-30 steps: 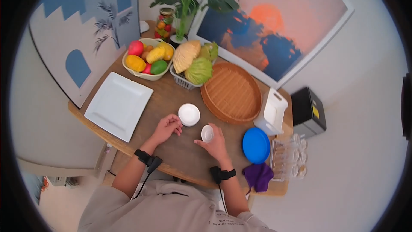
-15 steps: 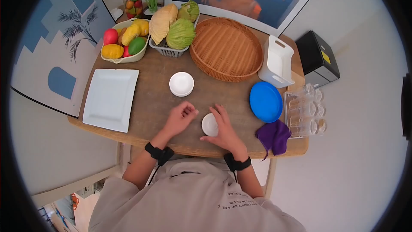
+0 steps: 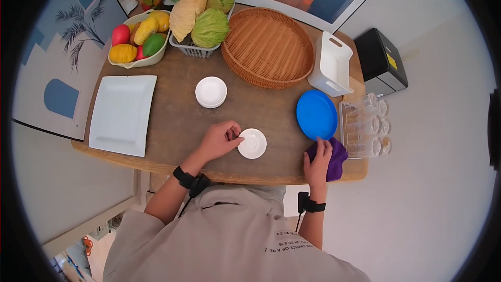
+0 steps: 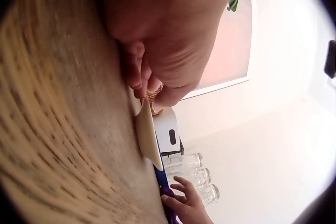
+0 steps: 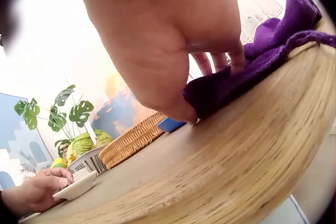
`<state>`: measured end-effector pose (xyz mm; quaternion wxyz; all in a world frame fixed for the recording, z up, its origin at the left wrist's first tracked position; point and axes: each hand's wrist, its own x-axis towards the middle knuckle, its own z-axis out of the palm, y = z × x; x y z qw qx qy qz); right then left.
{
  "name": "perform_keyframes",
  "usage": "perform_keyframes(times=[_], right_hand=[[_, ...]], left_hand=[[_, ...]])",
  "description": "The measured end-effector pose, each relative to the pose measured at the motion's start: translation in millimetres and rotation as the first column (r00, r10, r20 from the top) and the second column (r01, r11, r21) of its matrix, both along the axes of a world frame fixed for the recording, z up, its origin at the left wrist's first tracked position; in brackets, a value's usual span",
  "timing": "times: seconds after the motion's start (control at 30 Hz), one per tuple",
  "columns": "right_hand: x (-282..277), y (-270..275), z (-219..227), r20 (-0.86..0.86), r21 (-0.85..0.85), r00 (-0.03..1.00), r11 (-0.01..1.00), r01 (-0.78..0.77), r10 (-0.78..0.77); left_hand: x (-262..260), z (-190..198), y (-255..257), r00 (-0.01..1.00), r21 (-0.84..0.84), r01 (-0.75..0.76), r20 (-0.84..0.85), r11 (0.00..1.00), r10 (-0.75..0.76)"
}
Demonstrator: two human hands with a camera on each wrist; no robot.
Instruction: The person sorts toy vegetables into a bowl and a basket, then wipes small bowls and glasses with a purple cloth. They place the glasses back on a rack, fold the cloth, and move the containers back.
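The left hand (image 3: 221,140) is pinching the white dish (image 3: 252,143) by the rim nearest it, thumb and fingertips meeting at that edge, with the other fingers curling in towards the palm. The dish is sitting just to the right of that hand, hollow side up, and seems to be resting on the surface (image 3: 177,141); how firm the pinch is, the views are not showing. The right hand (image 3: 318,164) is lying over the purple cloth (image 3: 339,159) with its fingers extended and fingertips touching the fabric, its thumb standing apart at the near edge; no clear grip is showing.

The dish is looking light, stiff and smooth, probably ceramic, so it is likely to be slipping if the fingers are damp and chipping if it drops. Its thin flared rim is offering the best hold, thumb inside and fingers beneath. The cloth is looking soft, limp and nearly weightless, with little risk of breaking; a bunched fold under the right fingers is probably giving the surest hold.

The blue plate (image 3: 317,115) is lying just beyond the right fingertips, the glasses (image 3: 371,124) are standing to that hand's right, and the white stack (image 3: 211,92) is sitting beyond the left hand.
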<state>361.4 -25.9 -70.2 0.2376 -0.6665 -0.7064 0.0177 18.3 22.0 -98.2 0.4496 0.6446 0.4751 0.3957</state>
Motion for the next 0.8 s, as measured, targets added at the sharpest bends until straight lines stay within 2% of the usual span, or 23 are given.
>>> perform_keyframes(times=[0.1,0.2,0.3,0.4,0.43,0.5,0.63,0.67,0.77,0.8], right_hand=[[-11,0,7,-0.179,0.023,0.975,0.99,0.137,-0.13],[2,-2,-5,0.055,-0.11,0.99,0.984,0.139,-0.134],[1,-3,-1,-0.008,-0.103,0.996,0.991,0.087,-0.088],[-16,-5,23,-0.252,-0.034,0.959,0.991,0.128,-0.133],[-22,-6,30,-0.42,-0.018,0.895,0.988,0.156,-0.15],[-35,-7,46,-0.712,0.008,0.686,0.975,0.222,-0.15],[-72,-14,86,-0.819,0.191,0.555,0.981,0.023,0.147],[-74,-15,87,-0.787,0.213,0.56,0.966,-0.15,0.26],[-95,-12,84,-0.869,0.118,0.442,0.96,-0.254,0.224],[-88,-7,71,-0.753,0.062,0.626,0.969,-0.239,0.203]], left_hand=[[1,7,-1,0.999,-0.049,-0.005,0.049,0.999,0.007],[5,13,-3,0.995,-0.016,-0.033,-0.096,0.999,0.032],[7,10,2,0.975,-0.018,0.02,-0.22,1.0,-0.023],[4,2,4,0.988,-0.068,0.028,-0.15,0.997,-0.038],[3,2,4,0.992,-0.094,0.025,-0.122,0.995,-0.037],[2,3,5,0.997,-0.134,0.021,-0.069,0.991,-0.031],[1,11,7,0.996,-0.152,0.042,-0.072,0.987,-0.054],[1,12,6,0.996,-0.154,0.04,-0.072,0.987,-0.052],[-1,10,6,0.996,-0.139,0.035,-0.074,0.99,-0.045],[-1,9,7,0.996,-0.127,0.032,-0.074,0.991,-0.042]])
